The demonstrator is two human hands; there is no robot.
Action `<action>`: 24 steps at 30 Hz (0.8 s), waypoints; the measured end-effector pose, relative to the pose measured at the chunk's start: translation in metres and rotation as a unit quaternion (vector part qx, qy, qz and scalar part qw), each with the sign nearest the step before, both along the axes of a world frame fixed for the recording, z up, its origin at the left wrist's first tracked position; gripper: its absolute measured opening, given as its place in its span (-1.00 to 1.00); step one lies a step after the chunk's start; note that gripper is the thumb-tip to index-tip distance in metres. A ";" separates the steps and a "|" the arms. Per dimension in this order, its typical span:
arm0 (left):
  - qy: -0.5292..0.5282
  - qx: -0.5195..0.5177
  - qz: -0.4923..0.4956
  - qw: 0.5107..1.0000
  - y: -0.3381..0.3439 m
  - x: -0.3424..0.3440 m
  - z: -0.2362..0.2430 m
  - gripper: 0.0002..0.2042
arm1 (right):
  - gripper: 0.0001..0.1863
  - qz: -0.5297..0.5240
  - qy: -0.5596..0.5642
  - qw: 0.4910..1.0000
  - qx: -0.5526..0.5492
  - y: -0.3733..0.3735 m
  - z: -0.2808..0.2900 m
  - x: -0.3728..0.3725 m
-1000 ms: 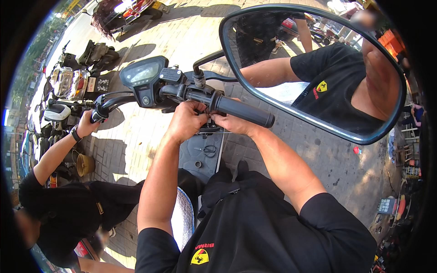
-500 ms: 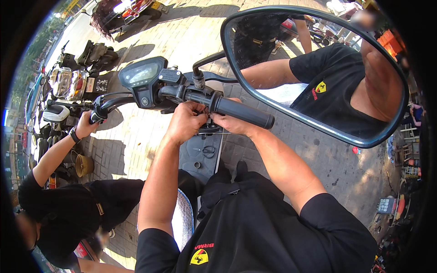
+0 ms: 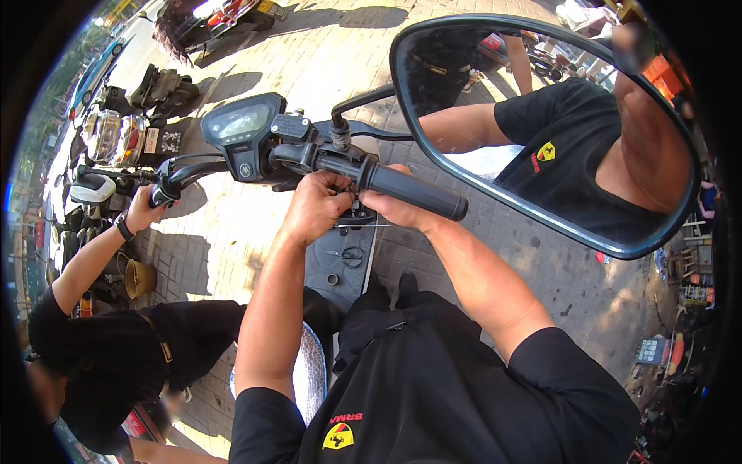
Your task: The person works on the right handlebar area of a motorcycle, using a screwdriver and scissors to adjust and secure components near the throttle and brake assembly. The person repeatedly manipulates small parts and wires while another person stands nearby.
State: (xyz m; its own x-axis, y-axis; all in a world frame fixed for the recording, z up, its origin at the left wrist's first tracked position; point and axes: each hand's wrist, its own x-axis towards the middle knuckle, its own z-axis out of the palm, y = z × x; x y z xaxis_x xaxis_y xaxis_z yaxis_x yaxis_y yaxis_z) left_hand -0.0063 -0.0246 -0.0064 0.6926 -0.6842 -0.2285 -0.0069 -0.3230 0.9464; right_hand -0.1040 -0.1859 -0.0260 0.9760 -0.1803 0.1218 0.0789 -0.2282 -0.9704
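Observation:
Both my hands work close together under the black throttle grip (image 3: 413, 191) of a scooter handlebar. My left hand (image 3: 313, 205) is closed, its thumb and fingers pinched beside the switch housing (image 3: 338, 165); what they hold is too small to make out. Just to its right, my right hand (image 3: 402, 210) curls around the underside of the grip's inner end. Its thumb points toward the left fingertips, while its other fingers are partly hidden behind the grip. Left of the hands sit the brake fluid reservoir (image 3: 291, 126) and the dashboard display (image 3: 243, 124).
A large rear-view mirror (image 3: 479, 85) overhangs the right side. Scissors (image 3: 353, 257) and a small dark ring (image 3: 332, 279) lie on the footboard (image 3: 315, 267). At left, another person's hand (image 3: 147, 209) holds the other grip (image 3: 164, 192). Parked scooters (image 3: 116, 139) stand beyond.
My hands stay at the same spot with almost no visible movement. The mirror appears slightly farther right and lower. A blue vehicle now shows higher up at the upper left.

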 end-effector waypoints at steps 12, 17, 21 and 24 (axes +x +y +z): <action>-0.021 0.060 -0.027 0.998 0.001 0.007 -0.001 -0.83 | -0.75 -0.003 -0.127 0.973 -0.191 -0.009 -0.023 -0.013; 0.004 0.036 -0.037 0.999 -0.001 0.007 0.003 -0.81 | -0.70 -0.002 -0.160 0.960 -0.231 -0.016 -0.032 -0.009; 0.012 0.053 -0.027 0.998 0.001 0.009 0.004 -0.81 | -0.69 -0.022 -0.346 0.900 -0.265 -0.006 -0.047 0.001; 0.036 0.029 -0.026 0.999 0.000 0.009 0.004 -0.81 | -0.69 -0.028 -0.361 0.898 -0.249 -0.002 -0.047 0.002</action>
State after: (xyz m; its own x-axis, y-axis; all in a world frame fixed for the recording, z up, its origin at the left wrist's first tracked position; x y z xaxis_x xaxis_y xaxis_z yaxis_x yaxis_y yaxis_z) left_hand 0.0032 -0.0248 -0.0029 0.6364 -0.7031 -0.3172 0.0420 -0.3791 0.9244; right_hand -0.1020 -0.1882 -0.0734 0.6016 0.0257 0.7984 0.6218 -0.6426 -0.4478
